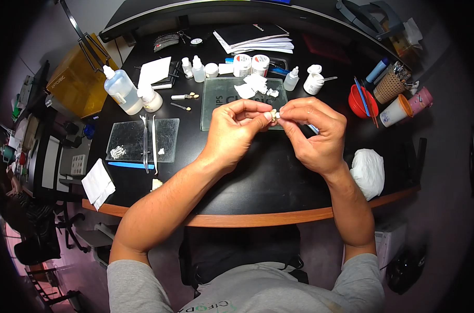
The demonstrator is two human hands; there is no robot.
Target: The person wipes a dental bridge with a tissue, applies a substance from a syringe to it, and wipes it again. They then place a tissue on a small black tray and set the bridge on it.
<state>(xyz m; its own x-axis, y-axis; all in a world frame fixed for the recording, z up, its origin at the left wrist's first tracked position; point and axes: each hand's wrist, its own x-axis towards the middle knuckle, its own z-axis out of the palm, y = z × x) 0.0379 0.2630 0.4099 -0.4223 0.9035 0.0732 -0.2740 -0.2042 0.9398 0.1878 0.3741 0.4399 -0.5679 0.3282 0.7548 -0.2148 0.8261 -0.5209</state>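
Observation:
My left hand (232, 133) pinches a small cream, tooth-like piece (273, 117) between thumb and fingertips, above the front of a glass slab (209, 112). Fingertips of my right hand (319, 134) meet it from the other side, closed on a tiny white bit (278, 115) against the piece. Its exact kind is too small to tell. Behind my hands, crumpled white tissue (253, 86) lies on the slab. Part of a blue-and-white tool (313, 129) shows behind my right fingers.
Left, a dark glass plate (130, 136) bears tweezers (146, 143), a slim metal instrument (154, 141) and small white sticks (117, 152). A large squeeze bottle (123, 91) stands behind. Right are a red bowl (358, 101), brush holder (389, 89) and white bag (368, 175).

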